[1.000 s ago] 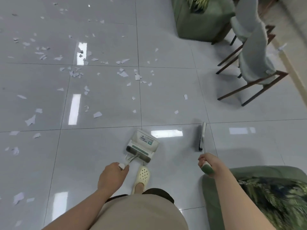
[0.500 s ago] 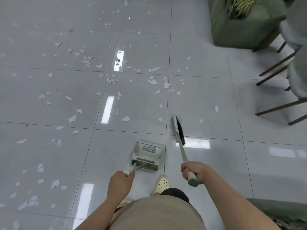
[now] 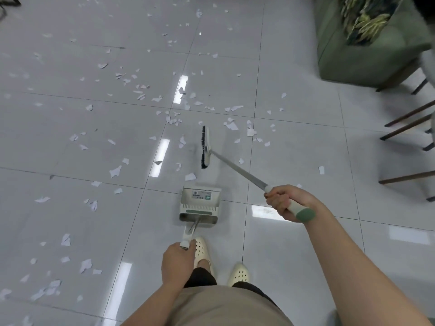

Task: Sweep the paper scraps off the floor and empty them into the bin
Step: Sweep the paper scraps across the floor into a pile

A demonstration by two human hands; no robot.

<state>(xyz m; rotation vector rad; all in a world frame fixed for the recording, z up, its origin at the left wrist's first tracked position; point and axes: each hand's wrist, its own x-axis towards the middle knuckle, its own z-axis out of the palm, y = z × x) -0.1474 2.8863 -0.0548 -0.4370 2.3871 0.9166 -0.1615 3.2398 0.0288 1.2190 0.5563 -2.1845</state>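
At the bottom of the frame your two cream perforated clogs [image 3: 202,252] stand on the glossy pale-grey floor tiles [image 3: 294,149], below a beige garment. Your left hand [image 3: 178,262] is clenched around the white end of the dustpan handle [image 3: 188,235], low and just left of centre; the dustpan [image 3: 200,204] itself, a boxy off-white plastic tray with a comb-like ridge and a green strip, sits on the floor just beyond your feet. Your right hand [image 3: 286,203] grasps the broom [image 3: 237,169] at its white grip with a rounded green cap, right of centre. The thin metal pole runs up and left to a narrow flat head with short black bristles [image 3: 203,150], at the middle of the frame just beyond the dustpan. Torn white paper scraps [image 3: 115,171], flat and jagged, lie scattered over the left and upper middle, one [image 3: 190,177] just beside the dustpan's front edge. At the upper right stands a green upholstered seat [image 3: 357,57] with a leaf-print cushion, and dark wooden chair legs [image 3: 409,128] at the right edge.
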